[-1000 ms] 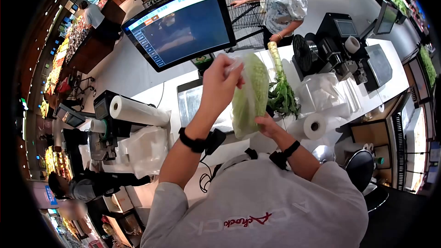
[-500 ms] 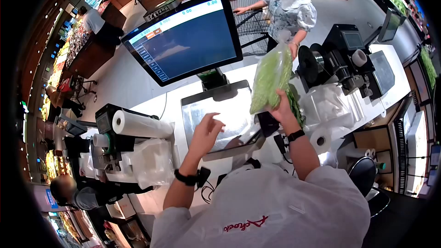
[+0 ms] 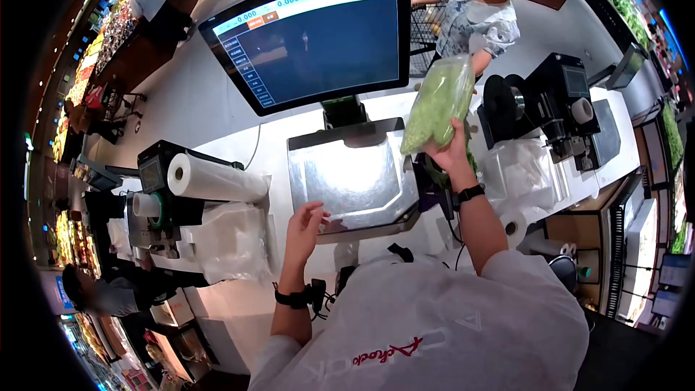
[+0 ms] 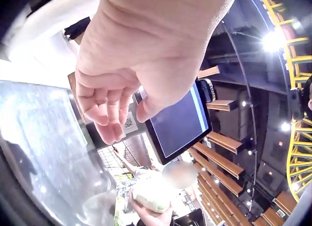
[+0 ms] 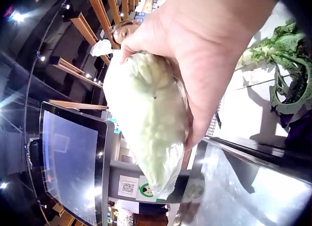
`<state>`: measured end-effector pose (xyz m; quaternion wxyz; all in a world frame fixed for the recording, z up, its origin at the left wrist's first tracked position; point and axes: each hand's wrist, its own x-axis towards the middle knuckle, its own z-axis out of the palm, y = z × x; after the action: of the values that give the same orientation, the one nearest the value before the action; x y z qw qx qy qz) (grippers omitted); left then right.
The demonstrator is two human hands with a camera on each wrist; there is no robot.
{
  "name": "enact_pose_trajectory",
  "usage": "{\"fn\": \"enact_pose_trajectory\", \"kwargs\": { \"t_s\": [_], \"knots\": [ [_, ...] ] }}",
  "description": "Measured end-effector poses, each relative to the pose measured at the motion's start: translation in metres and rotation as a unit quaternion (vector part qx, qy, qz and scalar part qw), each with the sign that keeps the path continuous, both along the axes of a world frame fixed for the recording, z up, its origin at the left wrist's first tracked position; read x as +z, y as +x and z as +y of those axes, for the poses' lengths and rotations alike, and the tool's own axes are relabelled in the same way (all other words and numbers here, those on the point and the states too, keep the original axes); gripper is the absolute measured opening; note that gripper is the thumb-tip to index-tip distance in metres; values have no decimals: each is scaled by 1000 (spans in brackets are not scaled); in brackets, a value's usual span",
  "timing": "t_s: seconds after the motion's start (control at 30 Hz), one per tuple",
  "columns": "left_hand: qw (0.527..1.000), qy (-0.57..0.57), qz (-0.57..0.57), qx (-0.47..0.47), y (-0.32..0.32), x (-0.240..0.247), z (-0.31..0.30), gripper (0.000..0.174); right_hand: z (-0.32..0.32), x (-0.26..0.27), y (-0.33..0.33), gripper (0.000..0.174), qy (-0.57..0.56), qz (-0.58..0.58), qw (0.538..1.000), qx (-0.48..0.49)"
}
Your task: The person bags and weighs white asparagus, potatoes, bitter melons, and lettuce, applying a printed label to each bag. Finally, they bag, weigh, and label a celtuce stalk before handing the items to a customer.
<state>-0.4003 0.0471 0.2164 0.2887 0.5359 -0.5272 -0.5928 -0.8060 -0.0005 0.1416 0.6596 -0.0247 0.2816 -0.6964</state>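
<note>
My right hand (image 3: 452, 153) grips the lower end of a clear plastic bag holding a pale green napa cabbage (image 3: 438, 105), raised beyond the right side of the scale. In the right wrist view the thumb and fingers wrap round the bagged cabbage (image 5: 153, 116). Across the counter, a person's hand reaches to the upper end of the bag, partly hidden by it. My left hand (image 3: 304, 230) holds nothing, its fingers loosely bent, over the near left edge of the flat metal scale (image 3: 344, 210). The left wrist view shows those fingers (image 4: 111, 131) relaxed.
A large screen (image 3: 311, 47) stands behind the scale. Dark leafy greens (image 5: 292, 89) lie on the counter to its right. A plastic film roll (image 3: 217, 177) and stacked bags (image 3: 232, 239) lie left; more bags (image 3: 525, 174) and a black wrapping machine (image 3: 554, 112) stand right.
The bagged cabbage has moved forward and right, toward the person across the counter. My left hand has let go of it and drawn back to the scale's near edge.
</note>
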Motion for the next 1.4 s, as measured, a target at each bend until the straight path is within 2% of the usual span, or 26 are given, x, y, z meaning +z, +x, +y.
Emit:
{"fn": "enact_pose_trajectory", "kwargs": {
  "t_s": [0.47,0.7,0.8,0.93,0.97,1.0,1.07,1.1,1.13,1.17,1.3,1.4],
  "knots": [
    [999,48,-10,-9,-10,-19,-24,26,-18,-11,-14,67,-47,5,999,-12],
    [997,65,-21,-19,-20,-26,-33,26,-38,-12,-23,66,9,-28,998,-56],
    [997,73,-21,-19,-22,-27,-34,26,-49,-33,-41,66,-5,-16,999,-46],
    [996,87,-20,-14,-23,-29,-35,26,-60,-57,-68,68,-11,32,995,-92],
    [996,89,-23,-11,-24,-29,-35,26,-62,-67,-75,57,12,56,990,-131],
    [996,90,-25,-7,-24,-29,-34,26,-68,-92,-89,54,63,170,973,-143],
    [995,92,-28,-1,-22,-30,-33,25,-76,-146,-120,50,161,390,893,-158],
    [995,92,-29,0,-21,-33,-33,25,-74,-151,-123,48,254,509,811,-141],
    [995,92,-30,2,-20,-34,-33,25,-72,-156,-126,47,339,612,705,-120],
    [995,94,-35,2,-19,-34,-33,25,-72,-161,-128,45,413,697,578,-95],
    [994,95,-51,15,-21,-28,-33,23,-72,-155,-125,49,446,733,513,-16],
    [994,93,-59,25,-17,-29,-34,23,-78,-153,-134,50,469,737,476,101]
  ]
}}
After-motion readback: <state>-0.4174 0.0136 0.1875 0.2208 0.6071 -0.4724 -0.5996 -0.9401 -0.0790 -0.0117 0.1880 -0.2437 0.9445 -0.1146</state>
